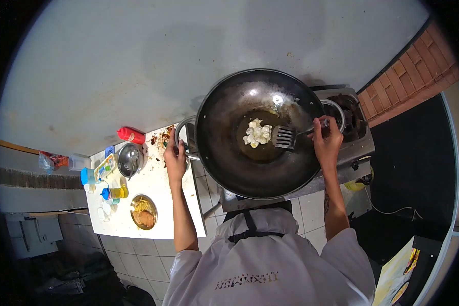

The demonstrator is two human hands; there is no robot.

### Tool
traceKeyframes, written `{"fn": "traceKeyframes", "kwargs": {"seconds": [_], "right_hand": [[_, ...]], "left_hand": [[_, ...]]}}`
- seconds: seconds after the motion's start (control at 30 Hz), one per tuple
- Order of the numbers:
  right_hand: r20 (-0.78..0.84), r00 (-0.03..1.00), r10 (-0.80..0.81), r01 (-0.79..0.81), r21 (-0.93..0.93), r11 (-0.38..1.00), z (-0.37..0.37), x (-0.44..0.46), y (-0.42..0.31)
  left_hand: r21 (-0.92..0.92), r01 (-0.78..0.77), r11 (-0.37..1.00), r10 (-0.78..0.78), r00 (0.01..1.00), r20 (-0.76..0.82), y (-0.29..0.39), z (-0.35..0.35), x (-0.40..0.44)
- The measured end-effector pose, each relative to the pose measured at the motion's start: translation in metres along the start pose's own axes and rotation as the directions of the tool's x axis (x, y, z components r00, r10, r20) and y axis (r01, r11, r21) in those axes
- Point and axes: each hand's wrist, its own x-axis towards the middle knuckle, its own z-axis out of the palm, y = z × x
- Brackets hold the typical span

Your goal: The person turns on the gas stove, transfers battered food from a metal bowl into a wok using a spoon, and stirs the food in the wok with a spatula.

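Observation:
A large dark wok sits on the stove, tilted so that its inside faces me. My left hand is closed on the wok's left loop handle. In my right hand, near the right loop handle, is a slotted spatula. Its slotted head rests inside the wok, just right of a clump of pale white food pieces. Oil shines around the clump at the wok's bottom. The fingers of both hands are partly hidden by the handles.
Left on the white table are a red squeeze bottle, a metal bowl with a spoon, a yellow oil bottle and a plate of food. The stove extends right, beside a brick strip. A grey wall rises behind.

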Motion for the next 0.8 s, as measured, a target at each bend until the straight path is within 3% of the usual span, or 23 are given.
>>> {"fn": "traceKeyframes", "kwargs": {"seconds": [0.13,0.47,0.57,0.63,0.7,0.8], "right_hand": [[0.026,1.0,0.005,-0.004,-0.002,1.0,-0.001,0.001,0.001],[0.014,0.999,0.052,-0.052,0.004,0.999,0.001,0.01,0.013],[0.016,0.998,0.061,-0.061,0.011,0.998,0.002,0.013,0.015],[-0.001,0.998,0.064,-0.064,-0.004,0.998,0.003,0.014,0.016],[0.049,0.997,0.056,-0.057,0.01,0.998,0.002,0.015,0.017],[0.002,0.996,0.086,-0.086,0.053,0.995,0.004,0.018,0.02]], "left_hand": [[-0.002,0.07,0.998,-0.07,0.997,0.02,-0.001,0.0,0.0],[-0.001,0.009,1.0,-0.009,1.0,-0.003,-0.006,0.002,0.0],[0.002,0.065,0.998,-0.065,0.998,0.014,-0.004,0.0,-0.001],[0.03,-0.016,0.999,0.016,1.0,-0.003,-0.007,0.001,0.001],[0.023,0.006,1.0,-0.006,1.0,0.008,-0.005,0.0,-0.001],[0.014,0.026,1.0,-0.026,1.0,0.012,-0.007,0.0,0.0]]}}
